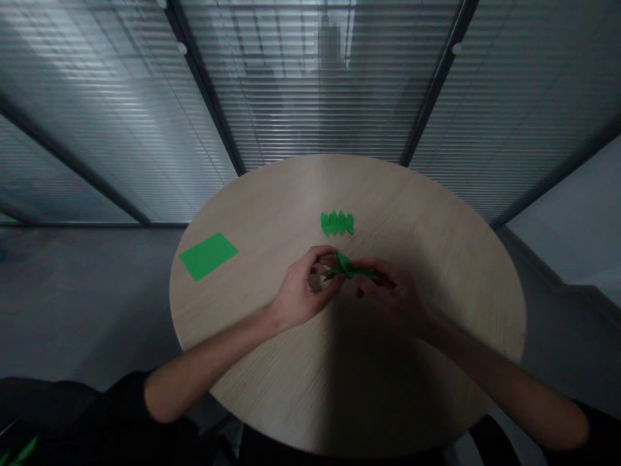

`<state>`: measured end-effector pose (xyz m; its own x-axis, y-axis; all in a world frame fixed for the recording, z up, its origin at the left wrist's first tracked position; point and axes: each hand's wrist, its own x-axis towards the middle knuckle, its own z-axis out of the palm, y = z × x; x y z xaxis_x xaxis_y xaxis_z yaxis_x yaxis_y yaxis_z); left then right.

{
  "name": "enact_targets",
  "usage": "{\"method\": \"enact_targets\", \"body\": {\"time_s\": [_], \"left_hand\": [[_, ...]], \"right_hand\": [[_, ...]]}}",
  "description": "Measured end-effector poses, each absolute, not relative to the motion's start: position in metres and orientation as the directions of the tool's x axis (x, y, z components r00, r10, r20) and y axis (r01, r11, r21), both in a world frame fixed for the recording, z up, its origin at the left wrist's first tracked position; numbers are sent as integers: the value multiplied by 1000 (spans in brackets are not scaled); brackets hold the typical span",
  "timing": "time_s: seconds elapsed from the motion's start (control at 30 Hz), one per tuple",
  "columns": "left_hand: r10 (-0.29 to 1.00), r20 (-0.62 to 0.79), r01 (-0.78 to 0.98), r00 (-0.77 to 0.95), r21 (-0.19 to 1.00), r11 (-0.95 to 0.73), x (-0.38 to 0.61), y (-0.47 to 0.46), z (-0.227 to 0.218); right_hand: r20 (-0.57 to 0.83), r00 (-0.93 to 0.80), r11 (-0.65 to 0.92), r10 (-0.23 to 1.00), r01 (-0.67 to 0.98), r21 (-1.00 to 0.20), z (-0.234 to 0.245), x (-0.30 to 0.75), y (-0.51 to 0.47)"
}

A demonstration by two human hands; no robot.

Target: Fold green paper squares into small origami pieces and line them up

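Both hands meet over the middle of a round wooden table point(436, 246). My left hand point(303, 288) pinches one end of a small folded green paper piece point(347, 266). Its other end is pinched by my right hand point(391, 291), so the paper spans the gap between the fingers just above the tabletop. Just beyond the hands lies a row of several folded green paper pieces point(337, 222), side by side on the table.
A flat green paper sheet point(208, 255) lies near the table's left edge. Behind the table stand glass walls with blinds and dark frames. The floor around is grey.
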<state>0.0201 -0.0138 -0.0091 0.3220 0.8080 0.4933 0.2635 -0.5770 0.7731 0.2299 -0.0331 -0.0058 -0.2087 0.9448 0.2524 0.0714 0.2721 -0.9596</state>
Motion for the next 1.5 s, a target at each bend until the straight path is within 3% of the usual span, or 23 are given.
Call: {"method": "enact_targets", "body": {"time_s": [0.67,1.17,1.5], "left_hand": [[667,592,361,451,563,-744,17,-17,-13],[808,479,351,344,732,-584,16,-15,-18],[795,476,303,377,747,-591,17,-16,-18]], "right_hand": [[358,-223,412,907,281,-867,-13,229,-34],[489,-254,551,834,344,-760,-11,233,-32],[500,-228,549,836,356,-756,-12,236,-31]]}}
